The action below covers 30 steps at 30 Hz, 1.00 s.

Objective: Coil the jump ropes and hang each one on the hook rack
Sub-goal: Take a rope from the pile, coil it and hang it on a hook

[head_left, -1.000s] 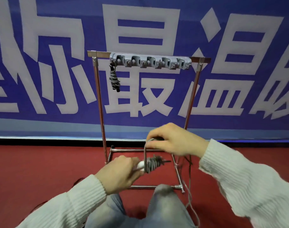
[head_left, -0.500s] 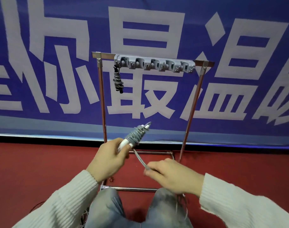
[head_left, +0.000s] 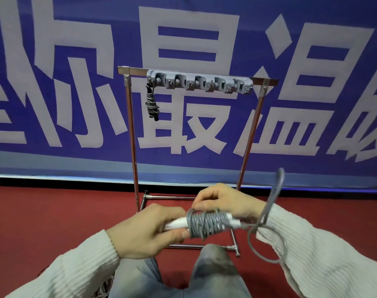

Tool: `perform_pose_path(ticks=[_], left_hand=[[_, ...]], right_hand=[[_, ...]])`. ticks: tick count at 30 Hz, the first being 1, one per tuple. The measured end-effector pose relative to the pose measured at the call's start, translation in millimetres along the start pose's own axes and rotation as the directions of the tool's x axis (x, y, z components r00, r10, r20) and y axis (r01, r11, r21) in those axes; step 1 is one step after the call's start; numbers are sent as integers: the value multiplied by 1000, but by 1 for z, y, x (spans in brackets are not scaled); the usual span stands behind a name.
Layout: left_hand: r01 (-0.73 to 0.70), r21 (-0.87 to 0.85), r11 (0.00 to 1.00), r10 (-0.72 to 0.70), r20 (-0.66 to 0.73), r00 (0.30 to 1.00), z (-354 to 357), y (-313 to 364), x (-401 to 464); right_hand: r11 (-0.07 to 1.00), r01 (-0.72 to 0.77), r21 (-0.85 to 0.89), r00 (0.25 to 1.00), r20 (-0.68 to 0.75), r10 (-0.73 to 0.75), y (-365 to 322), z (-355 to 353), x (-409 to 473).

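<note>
Left hand [head_left: 148, 231] grips the white handles [head_left: 175, 224]; right hand [head_left: 224, 204] pinches the springy, light rope [head_left: 206, 223] — hold the wraps tight.

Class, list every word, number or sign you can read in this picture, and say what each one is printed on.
"最": white, on the blue banner, behind the rack.
"温": white, same banner, to its right.
"你": same banner, to the left; top cropped, so the reading is only likely.
Fragments at both edges of the banner: cut off, unreadable.
No text shows on the hook rack, the hung jump rope or the grey jump rope.
</note>
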State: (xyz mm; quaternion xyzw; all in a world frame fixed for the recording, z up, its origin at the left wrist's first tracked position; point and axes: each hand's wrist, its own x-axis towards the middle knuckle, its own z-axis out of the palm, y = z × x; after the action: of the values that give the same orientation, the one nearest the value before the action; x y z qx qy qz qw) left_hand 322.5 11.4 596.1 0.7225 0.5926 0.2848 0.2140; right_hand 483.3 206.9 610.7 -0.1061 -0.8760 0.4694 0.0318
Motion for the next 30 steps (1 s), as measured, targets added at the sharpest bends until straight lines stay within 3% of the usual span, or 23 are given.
perform_pose_path(ticks=[2, 4, 6, 8, 12, 14, 19, 21, 22, 25, 27, 30], left_hand=[[29, 215, 976, -64, 158, 985, 4, -2, 1], [41, 287, 957, -114, 243, 963, 9, 0, 3], [18, 192, 981, -79, 313, 946, 12, 8, 4], [22, 15, 1000, -26, 333, 943, 8, 16, 0], [94, -359, 929, -37, 164, 986, -7, 10, -12], [111, -387, 916, -60, 141, 988, -7, 2, -14], [195, -380, 904, -57, 345, 937, 2, 2, -7], [234, -269, 934, -113, 397, 911, 5, 2, -3], [240, -201, 950, -141, 410, 901, 6, 2, -1], [232, -67, 970, -182, 425, 886, 6, -1, 7], [240, -86, 967, -181, 432, 884, 5, -3, 12], [244, -330, 912, -114, 367, 923, 5, -6, 13]], right_hand=[[999, 48, -16, 999, -2, -48, -6, -1, -1], [995, 81, -57, 996, 36, -79, -14, -1, 3], [994, 85, -75, 993, 86, -79, -15, 5, 8], [998, 53, 23, 991, 118, -56, -8, 15, 10], [988, 23, 153, 1000, 1, -24, 17, 24, 2], [987, 16, 157, 999, -42, -10, 22, 27, -3], [994, 80, 73, 996, 31, -82, 11, 19, -12], [991, 120, -53, 993, 20, -119, 5, 12, -9], [963, 169, -211, 984, -12, -176, 3, 12, -6], [671, 263, -693, 929, -7, -371, 3, 14, 5], [608, 272, -746, 920, 16, -391, 3, 15, 10], [686, 224, -693, 944, -19, -328, 6, 20, 20]])
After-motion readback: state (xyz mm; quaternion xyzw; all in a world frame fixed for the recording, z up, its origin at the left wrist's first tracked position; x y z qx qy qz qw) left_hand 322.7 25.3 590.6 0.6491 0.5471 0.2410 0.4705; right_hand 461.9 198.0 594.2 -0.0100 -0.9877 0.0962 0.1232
